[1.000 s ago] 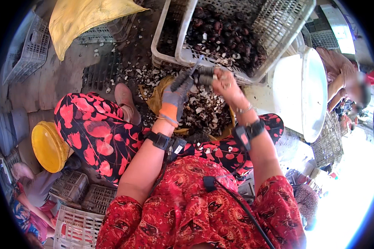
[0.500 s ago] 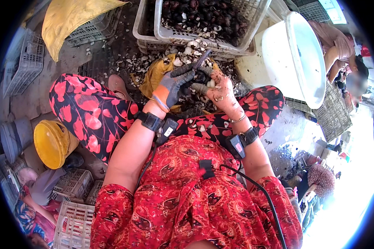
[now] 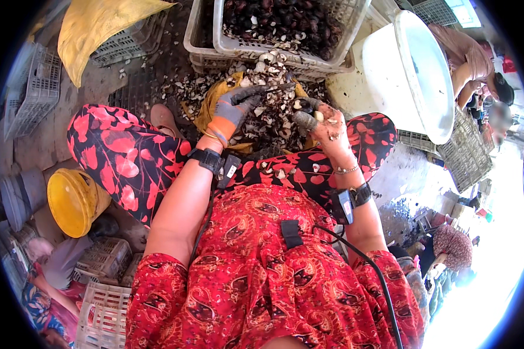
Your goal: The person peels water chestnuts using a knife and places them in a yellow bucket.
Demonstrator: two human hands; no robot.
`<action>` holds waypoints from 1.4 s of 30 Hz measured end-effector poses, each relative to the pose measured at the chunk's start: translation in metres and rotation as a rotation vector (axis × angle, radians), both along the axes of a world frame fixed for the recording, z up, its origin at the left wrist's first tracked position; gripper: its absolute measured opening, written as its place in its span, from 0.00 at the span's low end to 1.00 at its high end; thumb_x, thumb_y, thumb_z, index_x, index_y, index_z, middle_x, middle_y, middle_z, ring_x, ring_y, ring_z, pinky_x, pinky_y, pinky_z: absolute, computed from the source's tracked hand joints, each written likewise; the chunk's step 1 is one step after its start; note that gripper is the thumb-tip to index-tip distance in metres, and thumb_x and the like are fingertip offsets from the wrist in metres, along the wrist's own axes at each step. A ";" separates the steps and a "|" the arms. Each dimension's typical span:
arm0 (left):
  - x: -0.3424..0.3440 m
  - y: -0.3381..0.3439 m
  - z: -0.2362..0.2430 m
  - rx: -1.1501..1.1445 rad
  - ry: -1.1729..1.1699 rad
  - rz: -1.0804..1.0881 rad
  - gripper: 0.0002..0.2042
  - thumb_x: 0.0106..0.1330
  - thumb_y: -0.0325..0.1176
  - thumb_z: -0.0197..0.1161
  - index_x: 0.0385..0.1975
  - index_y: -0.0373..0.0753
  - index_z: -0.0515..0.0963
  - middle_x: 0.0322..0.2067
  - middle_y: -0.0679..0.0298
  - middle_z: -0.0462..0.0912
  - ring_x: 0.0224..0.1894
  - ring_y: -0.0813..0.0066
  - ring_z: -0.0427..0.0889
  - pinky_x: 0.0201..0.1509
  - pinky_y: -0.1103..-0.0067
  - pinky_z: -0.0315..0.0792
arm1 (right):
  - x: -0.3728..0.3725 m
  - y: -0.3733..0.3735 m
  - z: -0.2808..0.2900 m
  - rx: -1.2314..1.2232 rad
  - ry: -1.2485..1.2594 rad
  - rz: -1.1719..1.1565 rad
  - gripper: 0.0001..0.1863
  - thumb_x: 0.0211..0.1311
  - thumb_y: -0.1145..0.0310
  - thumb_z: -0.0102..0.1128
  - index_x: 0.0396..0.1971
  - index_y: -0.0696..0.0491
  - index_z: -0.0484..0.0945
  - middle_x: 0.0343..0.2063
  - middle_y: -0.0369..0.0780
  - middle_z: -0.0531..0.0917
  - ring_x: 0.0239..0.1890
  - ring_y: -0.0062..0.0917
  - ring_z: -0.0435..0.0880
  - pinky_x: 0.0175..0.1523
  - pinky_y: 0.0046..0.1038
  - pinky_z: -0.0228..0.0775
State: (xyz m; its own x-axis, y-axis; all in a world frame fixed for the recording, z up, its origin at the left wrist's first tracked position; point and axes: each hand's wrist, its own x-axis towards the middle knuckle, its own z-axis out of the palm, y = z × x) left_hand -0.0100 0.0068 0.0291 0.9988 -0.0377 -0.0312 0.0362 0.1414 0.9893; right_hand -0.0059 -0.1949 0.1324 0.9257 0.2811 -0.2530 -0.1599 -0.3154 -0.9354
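My left hand (image 3: 232,113), in a grey and orange glove, is closed around a small knife (image 3: 280,86). Its dark, narrow blade points right. Apart from it, on the right, my right hand (image 3: 332,129) has dark covers on its thumb and a finger. Between those fingertips it grips a water chestnut (image 3: 318,116), pale where peeled; a dark-skinned bit shows beside it. Below and between both hands lies a heap of dark and white peelings (image 3: 268,119), partly on a yellow sack (image 3: 212,104). Several whole dark water chestnuts (image 3: 279,23) fill the crate ahead.
Stacked pale crates (image 3: 262,51) stand at the far side of the heap. To the right is a large white tub (image 3: 364,87). On the left are a yellow bucket (image 3: 70,200) and a yellow sheet (image 3: 102,29) over a crate. Other people sit at both sides.
My hands, close together over the heap before, have moved apart. The left has shifted left with the knife; the right has moved right and slightly down with the water chestnut.
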 end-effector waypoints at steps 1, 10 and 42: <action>0.001 -0.004 0.010 0.129 -0.150 -0.032 0.11 0.56 0.24 0.61 0.39 0.38 0.80 0.36 0.62 0.82 0.40 0.73 0.78 0.47 0.80 0.71 | -0.001 -0.003 0.002 -0.038 -0.036 0.019 0.14 0.53 0.70 0.63 0.41 0.57 0.79 0.30 0.36 0.83 0.29 0.15 0.77 0.37 0.19 0.69; 0.000 0.000 0.028 0.274 -0.300 -0.003 0.10 0.57 0.28 0.60 0.38 0.41 0.81 0.32 0.59 0.80 0.38 0.64 0.76 0.45 0.75 0.69 | 0.001 -0.012 -0.003 -0.358 -0.429 0.303 0.14 0.56 0.70 0.59 0.43 0.55 0.78 0.35 0.36 0.81 0.35 0.18 0.78 0.42 0.21 0.68; -0.013 -0.022 0.017 -0.819 0.444 -0.216 0.15 0.64 0.33 0.56 0.49 0.37 0.73 0.34 0.69 0.81 0.28 0.86 0.78 0.25 0.92 0.67 | -0.005 0.023 -0.001 -0.559 -0.490 0.113 0.25 0.42 0.53 0.70 0.39 0.52 0.78 0.25 0.47 0.81 0.30 0.41 0.80 0.35 0.35 0.72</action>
